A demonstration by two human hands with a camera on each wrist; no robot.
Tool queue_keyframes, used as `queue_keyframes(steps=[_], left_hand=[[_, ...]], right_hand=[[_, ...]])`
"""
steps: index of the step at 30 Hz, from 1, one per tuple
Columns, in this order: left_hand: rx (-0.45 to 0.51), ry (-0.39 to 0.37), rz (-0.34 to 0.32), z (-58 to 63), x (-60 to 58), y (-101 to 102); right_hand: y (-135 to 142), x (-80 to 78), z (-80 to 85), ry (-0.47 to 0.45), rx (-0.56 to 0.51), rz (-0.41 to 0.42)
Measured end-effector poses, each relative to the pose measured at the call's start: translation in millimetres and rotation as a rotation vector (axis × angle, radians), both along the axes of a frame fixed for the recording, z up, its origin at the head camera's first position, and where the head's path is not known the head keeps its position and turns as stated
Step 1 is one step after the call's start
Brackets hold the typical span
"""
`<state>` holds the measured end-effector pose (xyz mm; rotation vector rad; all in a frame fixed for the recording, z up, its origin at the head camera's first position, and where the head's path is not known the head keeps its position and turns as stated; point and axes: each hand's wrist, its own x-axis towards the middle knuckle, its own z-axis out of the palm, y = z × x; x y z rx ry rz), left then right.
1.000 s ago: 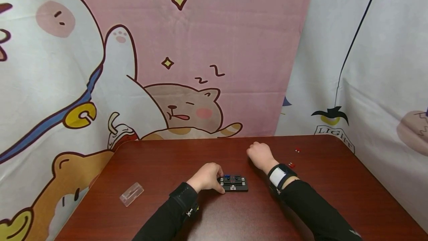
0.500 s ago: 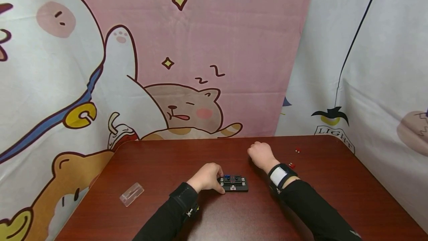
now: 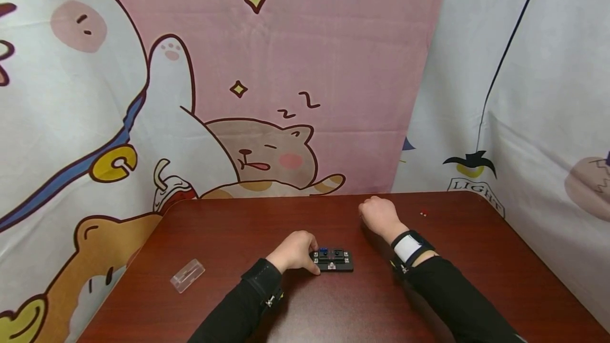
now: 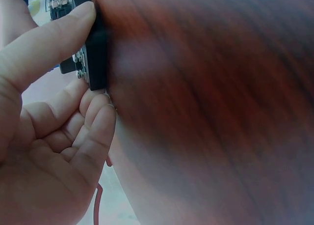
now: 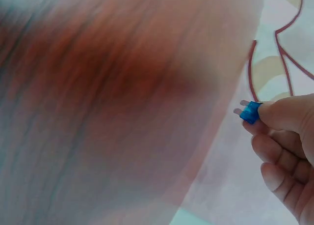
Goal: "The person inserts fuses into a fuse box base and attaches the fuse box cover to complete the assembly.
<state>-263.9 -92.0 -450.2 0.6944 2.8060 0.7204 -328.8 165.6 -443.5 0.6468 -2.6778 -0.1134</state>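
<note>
A black fuse block (image 3: 339, 267) with metal screw terminals lies on the table in the head view, and something small and blue (image 3: 324, 250) shows at its far left. My left hand (image 3: 293, 252) grips the block's left end; in the left wrist view the thumb presses on the black block (image 4: 98, 63) while the other fingers curl below its end. Beyond the block to the right, my right hand (image 3: 381, 217) is held near the far edge. Between thumb and forefinger it pinches a blue blade fuse (image 5: 250, 112), whose two metal prongs point away from the fingers in the right wrist view.
On the brown table (image 3: 229, 226), a clear plastic case (image 3: 188, 276) lies at the left. A tiny red piece (image 3: 423, 213) lies beyond my right wrist. A cartoon-printed cloth (image 3: 362, 68) hangs behind the table's far edge.
My right hand and forearm have shifted slightly to the right and away from me, and the wrist now covers the nearer red piece. The left hand and the fuse block stay put.
</note>
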Motion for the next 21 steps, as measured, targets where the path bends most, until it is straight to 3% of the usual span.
queue_keyframes(steps=[13,21], left_hand=[[0.000,-0.012,0.005,-1.1,-0.2,0],[0.006,-0.013,0.011,-0.1,-0.1,1]], right_hand=[[-9,15.6,18.4,-0.207,-0.124,0.101],[-20,24.1,22.7,-0.231,-0.129,0.162]])
